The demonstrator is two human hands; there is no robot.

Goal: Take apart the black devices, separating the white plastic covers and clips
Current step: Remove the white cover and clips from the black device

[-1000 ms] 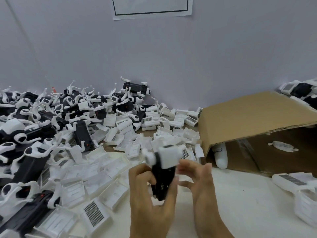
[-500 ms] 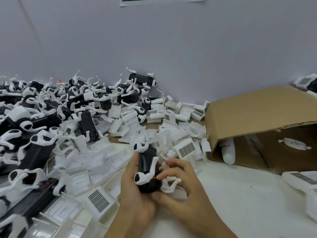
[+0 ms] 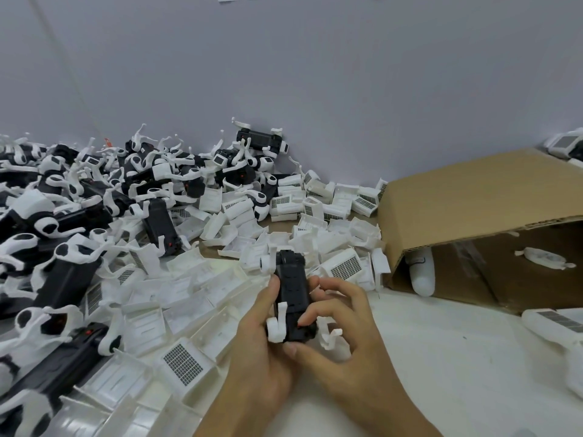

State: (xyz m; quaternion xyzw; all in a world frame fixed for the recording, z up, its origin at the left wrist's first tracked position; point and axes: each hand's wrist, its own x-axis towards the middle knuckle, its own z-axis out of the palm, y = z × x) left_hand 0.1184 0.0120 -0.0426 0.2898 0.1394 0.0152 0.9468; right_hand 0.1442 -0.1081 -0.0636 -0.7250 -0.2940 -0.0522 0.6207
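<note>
Both bare forearms come up from the bottom edge and meet low in the middle. The left hand (image 3: 258, 351) lies palm-up under the oblong black plastic device with white clips (image 3: 291, 302), thumb running up along its left side, fingers curled beneath it and mostly hidden. The right hand (image 3: 353, 339) arches over from the right: its fingers (image 3: 318, 310) bend down onto the device's right edge, the forefinger tip pressing near the lower end, and its thumb (image 3: 303, 351) tucks in under the bottom end. Both wrists are low and angled inward toward each other.
</note>
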